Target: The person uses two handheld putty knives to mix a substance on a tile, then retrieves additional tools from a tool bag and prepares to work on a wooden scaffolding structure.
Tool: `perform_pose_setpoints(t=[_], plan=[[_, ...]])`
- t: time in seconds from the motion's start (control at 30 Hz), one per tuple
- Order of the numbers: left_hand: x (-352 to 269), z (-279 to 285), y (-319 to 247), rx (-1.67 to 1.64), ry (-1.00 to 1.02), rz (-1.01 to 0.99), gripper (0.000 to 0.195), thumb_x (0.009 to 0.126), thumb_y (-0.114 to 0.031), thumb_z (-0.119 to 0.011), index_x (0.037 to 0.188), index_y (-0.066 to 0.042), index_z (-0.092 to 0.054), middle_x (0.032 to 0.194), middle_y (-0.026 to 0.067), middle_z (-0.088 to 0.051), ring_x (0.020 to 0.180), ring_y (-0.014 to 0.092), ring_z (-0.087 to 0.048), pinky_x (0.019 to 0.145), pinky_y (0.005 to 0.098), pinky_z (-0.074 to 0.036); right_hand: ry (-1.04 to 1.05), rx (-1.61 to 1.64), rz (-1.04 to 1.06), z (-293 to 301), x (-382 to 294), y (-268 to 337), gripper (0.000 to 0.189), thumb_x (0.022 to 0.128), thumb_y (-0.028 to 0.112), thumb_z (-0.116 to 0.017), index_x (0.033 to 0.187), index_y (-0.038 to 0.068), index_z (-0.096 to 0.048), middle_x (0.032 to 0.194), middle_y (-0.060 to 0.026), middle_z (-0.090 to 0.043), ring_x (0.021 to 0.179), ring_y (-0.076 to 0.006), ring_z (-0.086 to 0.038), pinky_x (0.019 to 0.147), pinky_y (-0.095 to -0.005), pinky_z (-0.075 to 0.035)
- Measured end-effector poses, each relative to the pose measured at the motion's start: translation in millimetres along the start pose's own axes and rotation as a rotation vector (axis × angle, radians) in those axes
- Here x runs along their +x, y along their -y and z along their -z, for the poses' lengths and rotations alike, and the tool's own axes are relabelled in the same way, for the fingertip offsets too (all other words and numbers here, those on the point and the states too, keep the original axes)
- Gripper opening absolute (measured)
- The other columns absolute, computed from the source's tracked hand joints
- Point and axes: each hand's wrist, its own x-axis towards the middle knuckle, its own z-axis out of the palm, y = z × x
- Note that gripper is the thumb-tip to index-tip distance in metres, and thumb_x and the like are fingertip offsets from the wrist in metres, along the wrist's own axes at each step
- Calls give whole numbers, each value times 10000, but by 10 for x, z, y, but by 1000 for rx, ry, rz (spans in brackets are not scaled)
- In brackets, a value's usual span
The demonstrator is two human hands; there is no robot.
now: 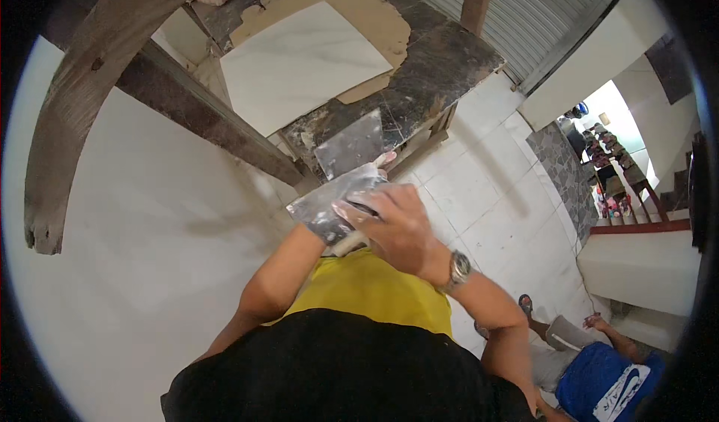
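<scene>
My right hand (396,220), with a watch on its wrist, grips a flat metal scraper blade (314,208) smeared with whitish material. My left hand (387,159) is mostly hidden behind that blade; only some fingers show past its upper edge. Those fingers are at the lower corner of a second metal scraper blade (351,144), and they seem to hold it, though the grip itself is covered. The two blades overlap in view, just in front of my yellow garment, and whether they touch cannot be told.
Ahead stands a worn dark-topped bench (444,57) bearing a white marbled panel (306,62) over a ragged beige sheet (396,23). Wooden beams (73,118) cross the left, before a white wall (140,197). A person in a blue shirt (584,371) is on the tiled floor (477,169) at lower right.
</scene>
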Motion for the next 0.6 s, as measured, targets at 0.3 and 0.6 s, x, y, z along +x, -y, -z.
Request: perform_pose_setpoints(t=[0.3,0.6], plan=[[-308,313,-57,-61,32,58,273,974,-256,-505,1154,-67,-585,1045,71,-666,898,154,-660,664,309,-586,212,146,168,-183,-73,47,505,676,8,-617,1162,134,-668,1083,-51,-619,918,-289,-550,760,-423,-419],[-304,298,-113,120,-445,94,308,967,-317,-505,1055,-42,-614,894,73,-669,704,159,-646,556,268,-547,162,89,203,-222,75,-61,446,633,20,-629,1057,130,-711,1002,-74,-656,900,-249,-560,754,-408,-411]])
